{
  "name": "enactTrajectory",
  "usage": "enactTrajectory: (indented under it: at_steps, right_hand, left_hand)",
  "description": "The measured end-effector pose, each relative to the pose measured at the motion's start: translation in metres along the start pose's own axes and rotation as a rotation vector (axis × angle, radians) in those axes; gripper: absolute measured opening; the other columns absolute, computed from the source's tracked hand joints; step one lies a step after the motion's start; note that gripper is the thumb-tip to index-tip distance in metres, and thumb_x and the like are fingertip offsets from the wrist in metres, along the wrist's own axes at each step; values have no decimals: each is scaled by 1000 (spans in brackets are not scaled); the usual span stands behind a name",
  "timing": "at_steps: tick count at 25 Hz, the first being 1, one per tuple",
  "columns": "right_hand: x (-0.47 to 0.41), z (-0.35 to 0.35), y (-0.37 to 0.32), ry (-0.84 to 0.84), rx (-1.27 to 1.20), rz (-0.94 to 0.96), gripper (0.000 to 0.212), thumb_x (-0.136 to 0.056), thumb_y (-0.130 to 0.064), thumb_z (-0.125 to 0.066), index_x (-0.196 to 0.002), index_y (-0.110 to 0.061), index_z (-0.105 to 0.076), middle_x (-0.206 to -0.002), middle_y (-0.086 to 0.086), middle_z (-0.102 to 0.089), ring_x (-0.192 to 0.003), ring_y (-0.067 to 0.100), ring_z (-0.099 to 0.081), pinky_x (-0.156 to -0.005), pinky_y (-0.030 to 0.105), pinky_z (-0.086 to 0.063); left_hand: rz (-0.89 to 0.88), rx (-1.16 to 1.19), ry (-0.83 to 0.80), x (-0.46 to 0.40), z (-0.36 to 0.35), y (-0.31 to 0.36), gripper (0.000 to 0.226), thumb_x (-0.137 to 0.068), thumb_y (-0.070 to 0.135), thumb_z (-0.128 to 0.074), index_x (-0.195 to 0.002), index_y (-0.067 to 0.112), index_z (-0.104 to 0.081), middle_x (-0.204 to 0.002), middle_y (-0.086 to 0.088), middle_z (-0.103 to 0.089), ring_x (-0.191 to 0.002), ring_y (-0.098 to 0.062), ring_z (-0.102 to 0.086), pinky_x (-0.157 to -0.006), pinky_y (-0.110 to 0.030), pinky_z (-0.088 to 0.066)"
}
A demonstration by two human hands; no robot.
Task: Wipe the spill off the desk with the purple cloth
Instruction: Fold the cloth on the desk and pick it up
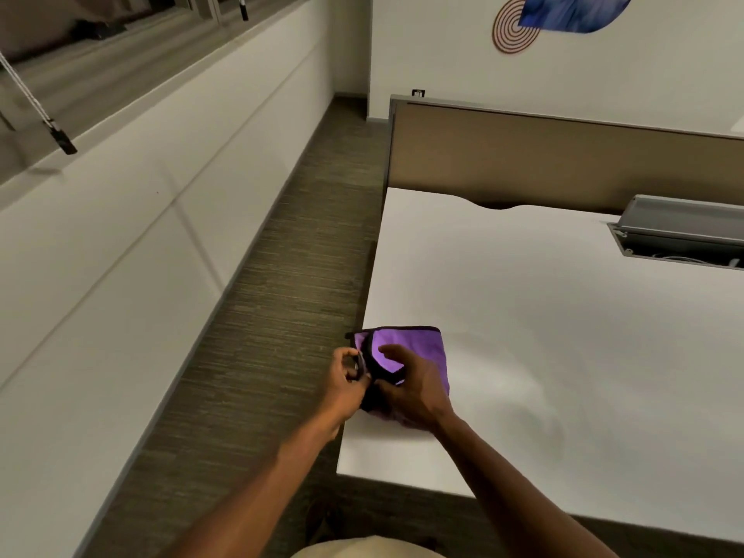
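Note:
A purple cloth (418, 348) with a dark hem lies folded at the left edge of the white desk (543, 316). My left hand (346, 382) pinches the cloth's dark edge just off the desk's side. My right hand (410, 386) lies over the cloth's near part, its fingers curled round the fabric and its thumb on top. A faint smear (551, 428) shows on the desk to the right of the cloth; I cannot make out a clear spill.
A brown partition (563, 155) runs along the desk's far edge. An open grey cable box (680, 235) is set into the desk at the right. Carpeted floor (273, 316) lies between the desk and the white wall on the left.

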State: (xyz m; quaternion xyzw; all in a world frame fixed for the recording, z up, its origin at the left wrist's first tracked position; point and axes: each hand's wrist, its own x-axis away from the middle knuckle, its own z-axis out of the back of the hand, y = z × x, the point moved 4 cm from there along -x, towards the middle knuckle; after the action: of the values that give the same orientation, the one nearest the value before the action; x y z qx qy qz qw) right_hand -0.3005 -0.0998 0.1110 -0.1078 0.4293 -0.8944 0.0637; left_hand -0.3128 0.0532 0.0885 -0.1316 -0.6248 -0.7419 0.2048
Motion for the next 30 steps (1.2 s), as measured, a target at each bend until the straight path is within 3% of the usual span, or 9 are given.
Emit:
enactTrajectory:
  at_steps: [5, 10, 13, 15, 17, 19, 23, 27, 30]
  right_hand:
    - [19, -19, 5, 1, -88, -47, 42, -82, -15, -87, -118, -19, -67, -92, -16, -71, -78, -7, -72, -63, 4, -52]
    - [21, -33, -6, 36, -99, 75, 36, -88, 1, -77, -119, -12, -63, -94, -9, -75, -76, -18, -67, -67, 5, -54]
    - [28, -33, 1, -44, -88, 82, 39, -89, -15, -80, -124, -19, -63, -101, -2, -79, -79, -8, -70, -75, 13, -59]
    - [27, -14, 16, 102, -76, 35, 33, -86, -25, -83, -116, -27, -68, -90, -9, -77, -78, -2, -71, -71, 12, -56]
    - [19, 12, 34, 286, -32, -76, 22, -84, -26, -84, -104, -30, -74, -82, -12, -74, -76, 3, -71, -68, 15, -51]
    - [2, 35, 52, 354, 38, -218, 19, -84, -25, -80, -103, -27, -77, -90, -7, -76, -83, 14, -71, -72, 23, -46]
    - [-32, 45, 69, 193, 175, -301, 33, -88, -24, -73, -122, -21, -73, -117, 6, -72, -104, 26, -68, -82, 29, -48]
    - [-55, 37, 61, 112, 311, -170, 53, -91, -11, -63, -143, -22, -59, -140, 15, -54, -124, 36, -56, -89, 36, -50]
    - [-71, 38, 57, 76, 420, -149, 62, -96, -7, -57, -155, -19, -44, -159, 14, -41, -142, 38, -40, -108, 45, -45]
  left_hand:
    - [-7, -99, 46, 9, 7, -19, 10, -98, 12, -67, -108, 10, -68, -102, -3, -70, -92, -16, -67, -57, -14, -52]
    - [71, -62, 23, 10, 13, -30, 33, -103, 40, -59, -93, 13, -76, -90, -9, -77, -87, -25, -74, -80, -45, -62]
    - [106, -95, 11, 4, 17, -38, 19, -98, 32, -68, -90, 17, -75, -89, -5, -77, -88, -23, -74, -85, -48, -61]
    - [93, -164, 47, 1, 21, -41, 7, -92, 26, -76, -91, 20, -74, -92, -2, -75, -91, -24, -73, -86, -44, -62]
    - [42, -317, 108, -3, 24, -41, 16, -87, 27, -80, -101, 20, -75, -102, 1, -72, -94, -20, -71, -85, -39, -61]
    - [-11, -430, 137, -11, 23, -33, 27, -85, 35, -80, -107, 20, -76, -112, 0, -69, -96, -17, -69, -86, -38, -61]
    - [-50, -486, 46, -43, 7, -5, 53, -88, 45, -76, -133, 20, -63, -110, -3, -69, -94, -19, -66, -72, -28, -51]
    - [-37, -532, 70, -72, -8, 10, 62, -89, 41, -75, -142, 16, -55, -133, -10, -65, -122, -31, -62, -100, -38, -52]
    - [15, -459, 120, -83, -13, 8, 74, -88, 36, -77, -150, 11, -45, -143, -14, -58, -133, -33, -54, -110, -41, -46]
